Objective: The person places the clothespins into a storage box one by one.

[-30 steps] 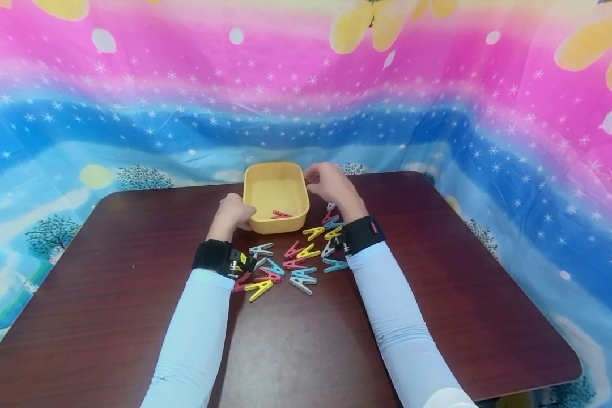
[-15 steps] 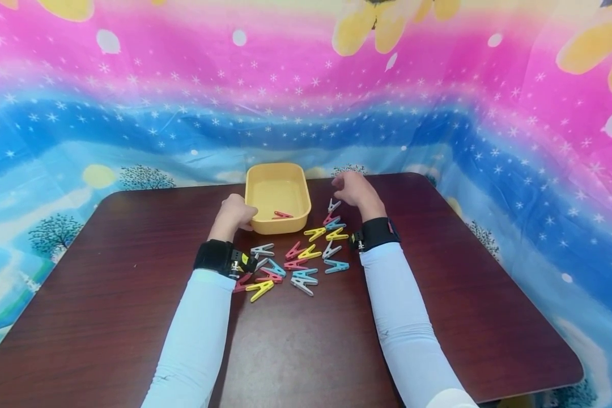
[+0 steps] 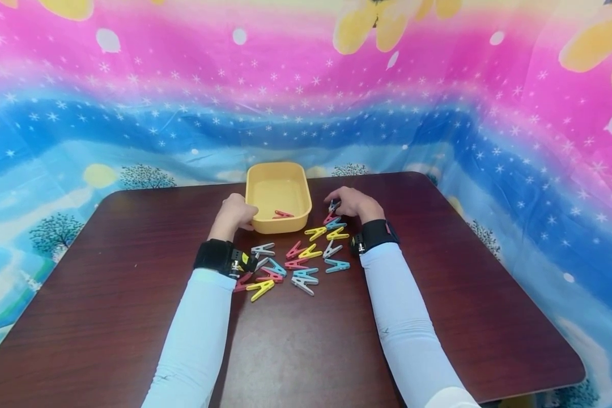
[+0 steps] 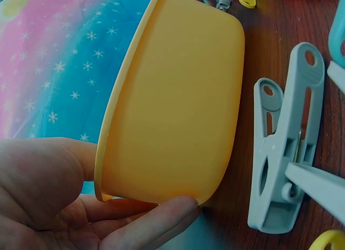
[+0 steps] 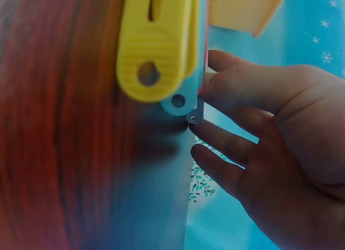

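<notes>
A person's left grip [image 3: 232, 214] holds the near left corner of a yellow tub [image 3: 277, 195], which extends ahead and rightward with a red clothespin [image 3: 284, 214] inside. The right grip [image 3: 356, 204] has fingers at a grey clothespin [image 5: 199, 111]; whether they pinch it cannot be told. Other coloured clothespins [image 3: 297, 264] lie on the worktop [image 3: 306, 345] between the grips and nearer the body.
</notes>
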